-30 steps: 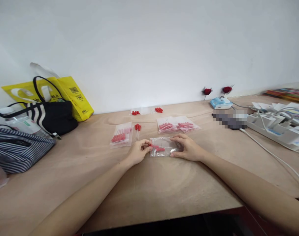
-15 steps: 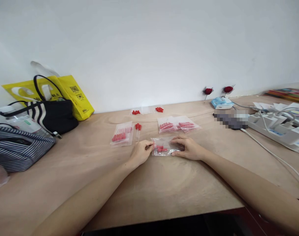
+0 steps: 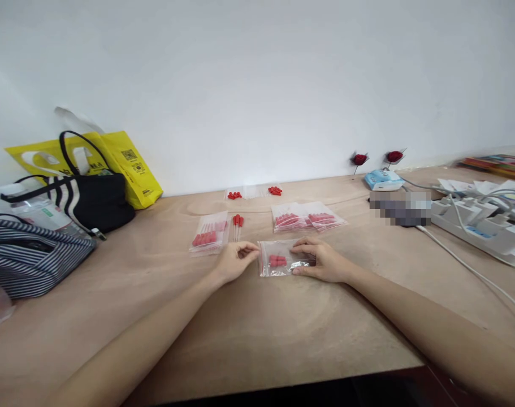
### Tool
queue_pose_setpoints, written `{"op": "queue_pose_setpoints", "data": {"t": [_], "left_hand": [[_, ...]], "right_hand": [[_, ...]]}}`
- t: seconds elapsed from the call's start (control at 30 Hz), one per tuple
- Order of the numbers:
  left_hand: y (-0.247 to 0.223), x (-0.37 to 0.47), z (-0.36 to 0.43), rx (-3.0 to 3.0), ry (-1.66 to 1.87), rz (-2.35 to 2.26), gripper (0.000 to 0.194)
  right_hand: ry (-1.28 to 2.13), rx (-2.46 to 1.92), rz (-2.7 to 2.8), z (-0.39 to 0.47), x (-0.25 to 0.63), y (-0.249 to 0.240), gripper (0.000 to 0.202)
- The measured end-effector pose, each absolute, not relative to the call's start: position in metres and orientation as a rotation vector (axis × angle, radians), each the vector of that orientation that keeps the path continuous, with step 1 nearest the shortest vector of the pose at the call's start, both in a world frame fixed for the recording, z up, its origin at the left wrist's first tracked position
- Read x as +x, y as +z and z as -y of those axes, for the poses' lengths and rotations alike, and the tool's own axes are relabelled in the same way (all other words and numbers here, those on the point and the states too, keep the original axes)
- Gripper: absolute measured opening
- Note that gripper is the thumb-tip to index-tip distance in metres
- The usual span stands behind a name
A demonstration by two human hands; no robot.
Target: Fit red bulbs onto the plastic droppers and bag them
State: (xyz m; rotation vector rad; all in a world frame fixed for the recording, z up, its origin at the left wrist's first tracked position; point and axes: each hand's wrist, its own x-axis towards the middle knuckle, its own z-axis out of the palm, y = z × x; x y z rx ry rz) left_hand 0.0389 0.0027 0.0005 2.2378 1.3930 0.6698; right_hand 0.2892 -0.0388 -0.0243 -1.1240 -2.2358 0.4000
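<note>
A clear zip bag with a red line along its left end lies flat in front of me. A few red rubber bulbs show inside it. My right hand rests on the bag's right end, thumb and fingers spread over the plastic. My left hand is just off the bag's left edge, fingers loosely bent and nothing visible in them. Behind it lie a few loose droppers with red bulbs and thin clear stems. Filled zip bags of red-bulbed droppers lie to the left, and more filled bags lie behind my right hand.
Small bags with red pieces lie by the wall. At left stand a yellow bag, a black handbag and a striped pouch. At right are a tissue pack, power strips and a white cable.
My left hand has let go of the bag's left edge and drawn slightly left. The bag lies flatter and a little nearer me, its red bulbs now closer together. My right hand stays on it.
</note>
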Motion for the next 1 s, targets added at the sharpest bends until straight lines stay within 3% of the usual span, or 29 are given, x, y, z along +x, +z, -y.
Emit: {"op": "queue_pose_setpoints", "data": {"t": [0.17,0.33,0.67,0.9,1.0], "left_hand": [[0.017,0.026,-0.056,2.283,0.696,-1.768,0.017],[0.016,0.029,-0.114,2.226,0.594,-2.022,0.029],[0.011,0.032,-0.136,2.120,0.335,-2.026,0.027],[0.010,0.034,-0.133,2.161,0.436,-1.982,0.032],[0.008,0.035,-0.133,2.174,0.502,-1.982,0.023]], "right_hand": [[0.395,-1.148,2.256,0.040,0.288,-0.023,0.049],[0.419,-1.168,2.270,0.040,0.289,-0.021,0.049],[0.427,-1.152,2.309,0.041,0.289,-0.018,0.050],[0.426,-1.144,2.306,0.041,0.288,-0.018,0.048],[0.429,-1.143,2.305,0.041,0.288,-0.018,0.048]]}}
